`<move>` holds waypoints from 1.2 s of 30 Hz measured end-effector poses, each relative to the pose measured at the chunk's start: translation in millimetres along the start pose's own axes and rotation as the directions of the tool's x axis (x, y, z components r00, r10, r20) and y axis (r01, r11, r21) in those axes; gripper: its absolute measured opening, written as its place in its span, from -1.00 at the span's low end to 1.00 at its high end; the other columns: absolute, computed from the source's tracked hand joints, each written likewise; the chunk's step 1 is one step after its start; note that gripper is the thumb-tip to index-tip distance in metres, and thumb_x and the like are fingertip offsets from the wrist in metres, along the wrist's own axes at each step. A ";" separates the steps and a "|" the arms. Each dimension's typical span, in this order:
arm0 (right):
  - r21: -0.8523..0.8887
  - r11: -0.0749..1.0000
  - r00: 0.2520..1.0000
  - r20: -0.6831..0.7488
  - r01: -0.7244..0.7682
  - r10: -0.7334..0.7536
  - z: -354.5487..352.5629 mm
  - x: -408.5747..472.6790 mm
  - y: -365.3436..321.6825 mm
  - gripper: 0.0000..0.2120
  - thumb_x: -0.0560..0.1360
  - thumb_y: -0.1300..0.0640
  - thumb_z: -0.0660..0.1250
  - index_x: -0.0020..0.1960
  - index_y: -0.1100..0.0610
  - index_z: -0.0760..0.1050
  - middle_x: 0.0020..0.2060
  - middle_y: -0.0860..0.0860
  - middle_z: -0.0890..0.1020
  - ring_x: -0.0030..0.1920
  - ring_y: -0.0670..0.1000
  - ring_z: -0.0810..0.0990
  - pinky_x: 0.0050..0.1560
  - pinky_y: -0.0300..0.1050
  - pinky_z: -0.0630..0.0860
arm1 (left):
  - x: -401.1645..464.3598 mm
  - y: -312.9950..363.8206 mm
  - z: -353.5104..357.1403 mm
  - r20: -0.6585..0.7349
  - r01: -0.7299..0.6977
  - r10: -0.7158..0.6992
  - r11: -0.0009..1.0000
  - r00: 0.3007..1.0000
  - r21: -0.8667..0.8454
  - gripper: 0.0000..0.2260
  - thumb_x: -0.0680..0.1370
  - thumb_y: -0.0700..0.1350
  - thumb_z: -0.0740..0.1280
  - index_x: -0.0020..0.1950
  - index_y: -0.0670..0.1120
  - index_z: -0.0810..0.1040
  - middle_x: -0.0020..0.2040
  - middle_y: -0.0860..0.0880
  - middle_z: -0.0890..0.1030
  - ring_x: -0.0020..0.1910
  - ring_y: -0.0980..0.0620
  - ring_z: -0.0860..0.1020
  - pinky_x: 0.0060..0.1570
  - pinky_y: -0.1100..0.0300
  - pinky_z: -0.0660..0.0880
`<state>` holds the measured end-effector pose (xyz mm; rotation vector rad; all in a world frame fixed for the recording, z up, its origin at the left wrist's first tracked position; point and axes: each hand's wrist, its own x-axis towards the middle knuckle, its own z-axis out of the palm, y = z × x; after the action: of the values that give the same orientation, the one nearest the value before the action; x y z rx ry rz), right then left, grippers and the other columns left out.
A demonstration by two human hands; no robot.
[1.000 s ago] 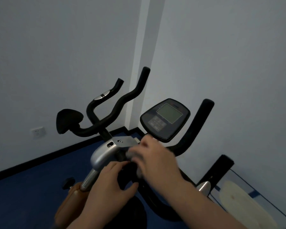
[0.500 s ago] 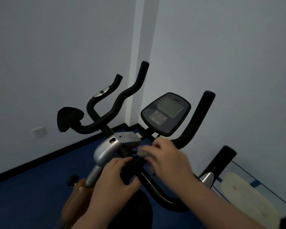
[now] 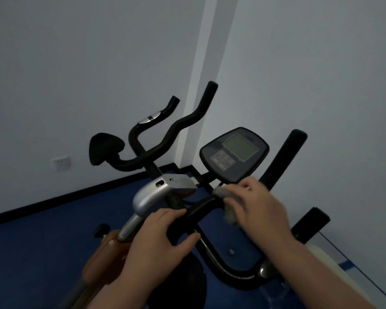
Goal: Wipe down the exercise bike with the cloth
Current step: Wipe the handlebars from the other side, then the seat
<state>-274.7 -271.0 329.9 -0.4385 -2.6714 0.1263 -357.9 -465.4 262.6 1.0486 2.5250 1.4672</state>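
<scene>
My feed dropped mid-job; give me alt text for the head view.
The right hand holds a grey cloth wrapped on the exercise bike's black handlebar, while the left hand grips the same bar nearer the silver stem. The console sits just behind.

- Handlebar (image 3: pixel 156 152): matte black, with a small chrome patch on one grip.
- Console (image 3: pixel 234 154), just right of the handlebar: dark grey-black casing, pale green-grey screen.
- Bracket (image 3: pixel 152 195) below the handlebar: silver.
- Cloth (image 3: pixel 226 197): grey.
- Floor (image 3: pixel 42 248): deep blue.
- Walls (image 3: pixel 76 63): plain pale grey-white, with a black skirting.
</scene>
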 end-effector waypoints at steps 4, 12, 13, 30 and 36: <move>0.005 0.998 0.994 -0.093 -0.062 0.063 -1.0 23.7 -15.9 -0.83 0.52 -0.03 0.33 0.10 -0.11 0.60 -0.12 -0.11 0.42 -0.15 -0.09 0.42 -0.28 -0.22 0.30 | -0.9 0.5 1.3 -0.011 0.008 -0.008 1.000 1.000 0.017 -0.59 0.41 0.32 0.23 0.21 0.24 0.51 0.06 0.36 0.49 0.13 0.39 0.40 0.08 0.46 0.33; -0.033 0.998 0.996 0.085 0.045 -0.042 -0.3 6.7 -5.3 -0.77 0.55 -0.11 0.24 0.18 -0.22 0.54 -0.09 -0.15 0.39 -0.15 -0.13 0.39 -0.28 -0.25 0.31 | -1.2 1.2 0.1 -0.014 -0.006 0.007 0.998 1.000 0.066 -0.67 0.48 0.06 0.31 0.25 0.11 0.55 0.08 0.29 0.51 0.13 0.30 0.43 0.15 0.37 0.37; -0.081 0.997 0.997 0.068 -0.017 0.023 -8.7 14.6 6.4 -0.79 0.55 -0.10 0.25 0.16 -0.21 0.55 -0.11 -0.16 0.38 -0.16 -0.14 0.39 -0.29 -0.25 0.27 | -1.5 1.2 0.9 -0.022 0.003 -0.001 0.998 1.000 0.068 -0.68 0.49 0.06 0.31 0.24 0.11 0.56 0.08 0.29 0.51 0.12 0.30 0.44 0.15 0.38 0.37; -0.107 0.961 0.967 -0.057 -0.254 0.249 -20.7 29.6 8.5 -0.82 0.57 -0.06 0.27 0.12 -0.12 0.58 -0.08 -0.16 0.35 -0.20 -0.13 0.37 -0.34 -0.27 0.22 | 6.4 14.1 -4.8 0.021 0.088 -0.092 0.985 0.996 0.148 -0.77 0.51 -0.01 0.29 0.15 0.19 0.54 -0.02 0.29 0.54 -0.01 0.29 0.49 -0.12 0.43 0.38; 0.050 0.999 0.998 0.069 -0.013 0.010 13.2 -0.5 -37.6 -0.79 0.57 -0.08 0.25 0.18 -0.21 0.51 -0.05 -0.17 0.35 -0.11 -0.16 0.37 -0.18 -0.24 0.38 | 26.6 33.0 -7.4 0.071 0.112 -0.138 0.951 0.988 0.288 -0.96 0.55 0.04 0.19 -0.04 0.16 0.42 -0.14 0.17 0.49 -0.25 0.25 0.45 -0.39 0.36 0.28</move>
<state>-290.6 -307.0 323.6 -0.4412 -2.7261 0.2156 -363.5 -445.2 300.2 0.9385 2.7348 1.0234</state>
